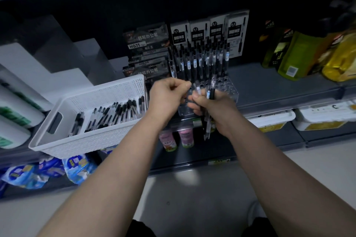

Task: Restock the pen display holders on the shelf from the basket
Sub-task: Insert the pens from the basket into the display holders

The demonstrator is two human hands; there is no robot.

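Dim shop aisle, dark grey shelf at about waist level, pale floor below

- Clear acrylic pen holder sits at the shelf's front edge, mid-frame. Back rows are full of upright black-grip pens, front rows show bare holes
- Right hand is clenched around a bundle of pens, directly in front of the holder's front rows. Pen tops poke out above the thumb, lower ends hang out below the fist
- Left hand is just left of the bundle, fingers curled in tight, fingertips right up against the tops of the bundle. That spot is blurred, so I can't tell if it actually pinches a pen or just touches one
- White perforated basket is on the same shelf, left of the hands, with its near corner overhanging the edge. Loose pens lie flat in the bottom
- Behind the holder: stacked dark boxes marked HQ35 on the left, white boxes marked 0.5 upright against the back wall
- Far right of the shelf: yellow-green bottles. Far left: white rolls
- Lower shelf: pink bottles under the hands, white tubs to the right, blue packs under the basket
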